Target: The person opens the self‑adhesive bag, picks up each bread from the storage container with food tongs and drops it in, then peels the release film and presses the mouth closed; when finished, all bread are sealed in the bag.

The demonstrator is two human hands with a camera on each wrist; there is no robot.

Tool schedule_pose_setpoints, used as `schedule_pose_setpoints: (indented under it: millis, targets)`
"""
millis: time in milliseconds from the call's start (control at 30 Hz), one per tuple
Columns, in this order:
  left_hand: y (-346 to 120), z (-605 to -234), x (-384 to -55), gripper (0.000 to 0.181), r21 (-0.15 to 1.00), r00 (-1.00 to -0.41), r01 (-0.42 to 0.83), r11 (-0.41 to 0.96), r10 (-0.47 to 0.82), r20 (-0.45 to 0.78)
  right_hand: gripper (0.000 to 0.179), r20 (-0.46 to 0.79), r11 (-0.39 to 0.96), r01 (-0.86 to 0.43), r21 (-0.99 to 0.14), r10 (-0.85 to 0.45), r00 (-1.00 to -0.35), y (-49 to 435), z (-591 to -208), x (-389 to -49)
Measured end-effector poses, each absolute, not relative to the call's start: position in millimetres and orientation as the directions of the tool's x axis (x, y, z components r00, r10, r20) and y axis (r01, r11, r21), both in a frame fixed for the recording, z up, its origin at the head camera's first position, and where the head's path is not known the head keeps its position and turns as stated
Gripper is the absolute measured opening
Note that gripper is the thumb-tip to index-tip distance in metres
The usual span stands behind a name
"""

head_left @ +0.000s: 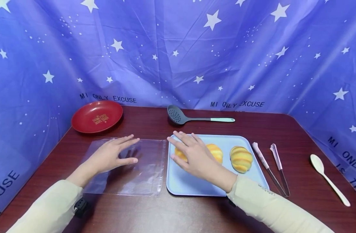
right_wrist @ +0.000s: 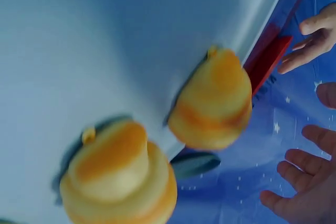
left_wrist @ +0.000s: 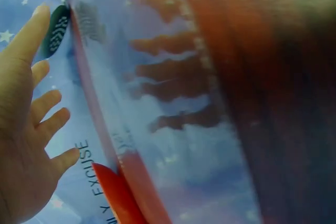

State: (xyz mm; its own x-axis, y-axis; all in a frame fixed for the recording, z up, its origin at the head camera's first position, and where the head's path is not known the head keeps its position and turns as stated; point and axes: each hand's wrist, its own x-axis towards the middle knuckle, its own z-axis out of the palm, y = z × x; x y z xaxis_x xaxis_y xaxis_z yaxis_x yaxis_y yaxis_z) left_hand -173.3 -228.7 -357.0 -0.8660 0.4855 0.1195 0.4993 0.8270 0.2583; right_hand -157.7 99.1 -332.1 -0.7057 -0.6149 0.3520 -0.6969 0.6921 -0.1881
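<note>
My left hand (head_left: 112,154) hovers over a clear plastic bag (head_left: 147,173) lying flat on the table, its fingers spread and nothing in them. In the left wrist view the bag's surface (left_wrist: 184,182) mirrors the fingers. Above a pale blue tray (head_left: 182,186) is my right hand (head_left: 198,160), fingers extended and holding nothing. It partly covers two bread rolls, a left one (head_left: 179,154) and a middle one (head_left: 216,152). A third, striped roll (head_left: 241,159) sits uncovered at the tray's right. Two rolls show closely in the right wrist view, apart from the fingers (right_wrist: 304,169).
A red plate (head_left: 81,120) stands at the back left. Behind the tray lies a grey slotted skimmer (head_left: 177,115) with a mint handle. Tongs with pink handles (head_left: 261,157) rest right of the tray, and a cream spoon (head_left: 317,164) lies farther right.
</note>
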Motion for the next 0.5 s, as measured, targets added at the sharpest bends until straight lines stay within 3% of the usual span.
schedule_pose_setpoints:
  millis: [167, 500]
  targets:
    - [-233, -366, -172, 0.087, 0.282, -0.870, 0.479, 0.832, 0.492, 0.026, 0.052, 0.320, 0.664, -0.728, -0.170, -0.662, -0.678, 89, -342, -150]
    - [-236, -373, -169, 0.093, 0.280, -0.863, 0.480, 0.832, 0.504, -0.018, 0.052, 0.251, 0.650, -0.748, -0.137, -0.707, -0.661, 75, -352, -142]
